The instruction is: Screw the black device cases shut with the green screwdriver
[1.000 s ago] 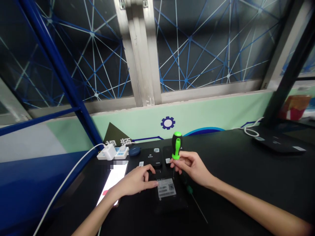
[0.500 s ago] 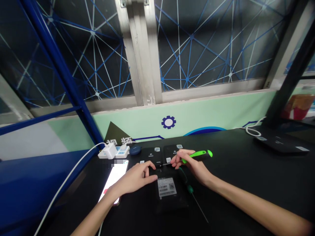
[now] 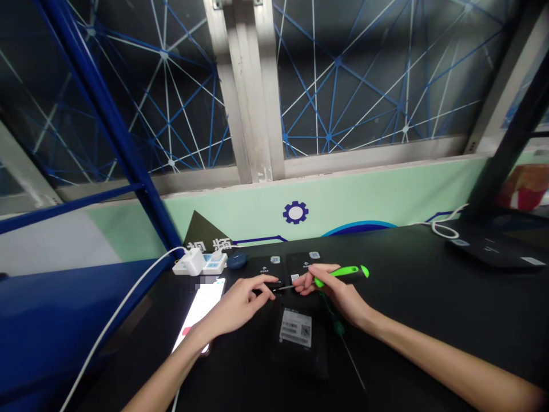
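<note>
My right hand (image 3: 332,286) is closed around the bright green and black handle of a screwdriver (image 3: 345,274), its thin shaft pointing left. At the shaft's tip, the thumb and fingers of my left hand (image 3: 244,300) come together from both sides; whatever small thing they pinch is too small to make out. Just below lies a flat black device (image 3: 300,360) with a white printed label (image 3: 295,328), touched by neither hand. Beside it on the right rests a second screwdriver (image 3: 339,328), dark green with a long thin shaft.
Two black boxes (image 3: 266,266) lie behind my hands. To the left are a lit phone (image 3: 199,312), a white power strip (image 3: 217,263) with a charger (image 3: 194,261), and a dark blue round case (image 3: 237,261). Another black device (image 3: 493,252) and a white cable (image 3: 446,230) sit at the right.
My left thumb has come off the labelled device and moved up to the screwdriver's tip. The device now lies slightly turned and shifted right. My right hand still holds the screwdriver.
</note>
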The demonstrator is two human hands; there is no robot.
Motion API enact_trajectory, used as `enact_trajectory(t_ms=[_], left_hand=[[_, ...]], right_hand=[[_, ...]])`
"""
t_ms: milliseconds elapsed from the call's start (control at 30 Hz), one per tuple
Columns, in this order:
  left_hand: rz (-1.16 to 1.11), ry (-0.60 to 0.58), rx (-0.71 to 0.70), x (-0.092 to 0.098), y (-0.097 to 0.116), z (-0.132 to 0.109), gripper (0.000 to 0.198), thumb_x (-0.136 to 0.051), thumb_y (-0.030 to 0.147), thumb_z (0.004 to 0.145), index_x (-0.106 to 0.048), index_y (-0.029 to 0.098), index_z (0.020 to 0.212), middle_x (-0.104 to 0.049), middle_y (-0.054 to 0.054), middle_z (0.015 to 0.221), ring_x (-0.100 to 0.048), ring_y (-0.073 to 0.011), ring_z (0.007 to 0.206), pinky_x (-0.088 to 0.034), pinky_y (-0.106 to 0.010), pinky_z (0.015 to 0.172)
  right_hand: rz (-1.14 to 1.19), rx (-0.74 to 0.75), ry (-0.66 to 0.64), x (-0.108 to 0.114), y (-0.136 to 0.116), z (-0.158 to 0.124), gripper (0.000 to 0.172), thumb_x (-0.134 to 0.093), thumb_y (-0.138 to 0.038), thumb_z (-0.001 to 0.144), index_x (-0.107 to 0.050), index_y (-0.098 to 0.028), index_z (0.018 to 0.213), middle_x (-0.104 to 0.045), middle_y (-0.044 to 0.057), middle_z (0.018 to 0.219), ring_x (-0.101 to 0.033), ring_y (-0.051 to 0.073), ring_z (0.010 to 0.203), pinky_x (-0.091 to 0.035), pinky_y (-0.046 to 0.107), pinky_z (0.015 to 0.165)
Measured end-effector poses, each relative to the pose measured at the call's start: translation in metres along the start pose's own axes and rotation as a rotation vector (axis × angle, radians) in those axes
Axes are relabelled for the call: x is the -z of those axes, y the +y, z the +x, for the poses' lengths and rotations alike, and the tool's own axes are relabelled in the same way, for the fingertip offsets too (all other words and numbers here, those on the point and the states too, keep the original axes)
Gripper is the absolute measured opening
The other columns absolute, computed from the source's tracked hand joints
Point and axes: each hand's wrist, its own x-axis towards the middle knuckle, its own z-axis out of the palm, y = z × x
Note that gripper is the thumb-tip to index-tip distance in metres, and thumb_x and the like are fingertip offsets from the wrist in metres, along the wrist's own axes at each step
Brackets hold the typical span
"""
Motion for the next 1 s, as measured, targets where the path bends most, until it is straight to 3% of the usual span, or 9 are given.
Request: enact_trajectory(t_ms=[200,400,633,867,1000], left_hand=[[-0.019,-0.011,-0.006,0.0,0.0015,0.0004,0.043,-0.047,0.046,0.096,-0.061,0.023,0.129,-0.072,-0.006,0.112,-0.056,-0.0127,0.058,-0.041,-0.023,0.056],[-0.043,-0.024,0.007,0.0001,0.0011,-0.0003,0.04,-0.05,0.046,0.095,-0.065,0.022,0.124,-0.071,-0.007,0.117,-0.065,-0.0179,0.071,-0.048,-0.028,0.068],[-0.124,-0.054,-0.008,-0.0006,-0.0039,-0.0004,0.041,-0.052,0.042,0.095,-0.059,0.025,0.131,-0.073,-0.006,0.115,-0.068,-0.0206,0.08,-0.048,-0.03,0.072],[-0.064,-0.054,-0.019,-0.0014,-0.0017,-0.0011,0.044,-0.054,0.042,0.092,-0.06,0.021,0.131,-0.071,-0.008,0.118,-0.052,-0.0111,0.054,-0.037,-0.023,0.053],[-0.047,-0.047,-0.038,-0.0009,0.0012,-0.0005,0.04,-0.055,0.04,0.091,-0.065,0.022,0.125,-0.07,-0.006,0.12,-0.044,-0.0081,0.049,-0.034,-0.022,0.049]], right_hand=[[0.007,0.006,-0.025,-0.0003,-0.0006,-0.0017,0.039,-0.06,-0.045,0.091,-0.071,-0.015,0.068,-0.074,0.011,0.09,-0.069,0.024,0.086,-0.054,0.037,0.084],[0.026,0.037,-0.028,-0.0006,0.0002,-0.0015,0.036,-0.062,-0.04,0.091,-0.071,-0.014,0.069,-0.074,0.011,0.089,-0.07,0.024,0.085,-0.054,0.037,0.081],[-0.015,0.067,-0.014,-0.0002,-0.0008,-0.0018,0.037,-0.06,-0.038,0.093,-0.071,-0.014,0.067,-0.075,0.011,0.088,-0.069,0.025,0.085,-0.053,0.036,0.08],[-0.001,0.066,-0.033,-0.0001,-0.0004,-0.0015,0.035,-0.059,-0.036,0.094,-0.071,-0.014,0.069,-0.074,0.011,0.088,-0.069,0.024,0.084,-0.053,0.036,0.079],[0.002,0.065,-0.05,-0.0002,-0.0004,-0.0016,0.035,-0.058,-0.035,0.094,-0.071,-0.013,0.069,-0.074,0.011,0.088,-0.069,0.024,0.083,-0.053,0.034,0.077]])
